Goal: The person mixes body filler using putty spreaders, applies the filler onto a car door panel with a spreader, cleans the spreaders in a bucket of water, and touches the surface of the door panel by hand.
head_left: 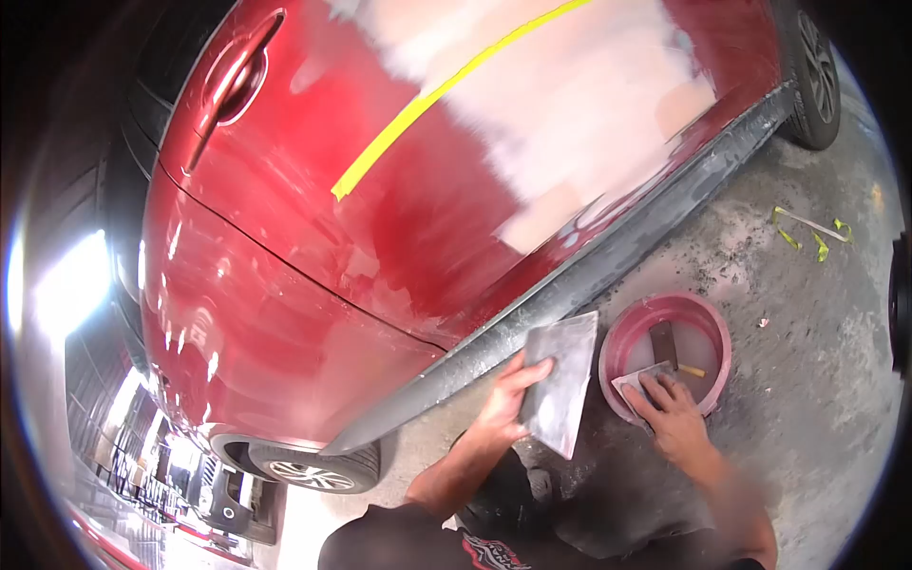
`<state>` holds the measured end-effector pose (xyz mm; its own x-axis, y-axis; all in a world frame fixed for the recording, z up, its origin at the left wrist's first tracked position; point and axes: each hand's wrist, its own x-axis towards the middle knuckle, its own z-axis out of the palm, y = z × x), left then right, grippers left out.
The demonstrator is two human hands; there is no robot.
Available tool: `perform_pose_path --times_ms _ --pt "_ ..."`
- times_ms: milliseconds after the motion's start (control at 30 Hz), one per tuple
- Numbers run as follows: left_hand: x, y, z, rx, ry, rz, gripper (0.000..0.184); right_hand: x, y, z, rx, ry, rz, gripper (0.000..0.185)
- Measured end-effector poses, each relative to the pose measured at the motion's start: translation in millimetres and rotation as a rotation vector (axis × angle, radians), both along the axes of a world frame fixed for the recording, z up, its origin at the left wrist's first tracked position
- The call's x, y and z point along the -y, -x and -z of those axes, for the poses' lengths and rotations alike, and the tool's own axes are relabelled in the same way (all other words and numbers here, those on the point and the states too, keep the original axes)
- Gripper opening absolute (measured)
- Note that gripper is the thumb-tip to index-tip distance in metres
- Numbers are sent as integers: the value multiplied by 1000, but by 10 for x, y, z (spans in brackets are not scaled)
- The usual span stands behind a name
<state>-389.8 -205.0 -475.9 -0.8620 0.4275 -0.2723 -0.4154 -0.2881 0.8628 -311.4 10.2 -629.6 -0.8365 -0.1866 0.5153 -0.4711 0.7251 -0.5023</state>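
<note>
My left hand (501, 397) grips a flat grey sheet (560, 385) by its edge, fingers lying over the near side of its face; the sheet stands tilted between the car and the basin. My right hand (676, 423) is closed over a pale sheet (631, 384), fingers spread across its top, at the near rim of the pink basin (720, 332); I cannot see how my thumb sits. Inside the basin are a dark strip (663, 344), leaning up toward the far wall, and a short yellowish stick (693, 370) just beside its lower end.

The basin rests on the stained concrete floor (817, 351), near the grey sill (513, 342) that runs along the bottom of the red car (313, 256). Above the sill, a wide whitish patch (560, 123) covers much of the door, and a strip of yellow tape (418, 104) crosses it and runs onto the red paint. The door handle (237, 85) is farther up on the left. A wheel shows at each end of the car. Yellow-green tape scraps (821, 249) lie on the floor beyond the basin, well apart from it.
</note>
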Motion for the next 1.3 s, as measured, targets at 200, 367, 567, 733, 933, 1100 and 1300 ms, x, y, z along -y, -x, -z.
perform_pose_path --times_ms 200,367,567,733,933,1100,1300 --pt "-224 -35 -13 -159 338 -61 39 -148 101 -254 74 1033 189 59" --pt "-287 90 310 -187 463 17 38 -224 -63 -389 -155 647 192 52" --pt "-815 -333 -31 -794 762 280 48 -46 -163 -487 -215 473 45 60" --pt "-911 -218 126 -1013 567 81 45 4 -246 -525 -138 351 53 54" --pt "-781 93 -158 -1043 -70 -83 48 48 -239 -603 344 303 7 43" --pt "-625 543 201 -1002 89 -41 46 9 -103 -840 -83 686 326 47" --pt "-321 624 280 -109 14 242 41 529 80 -877 -348 -358 35 38"
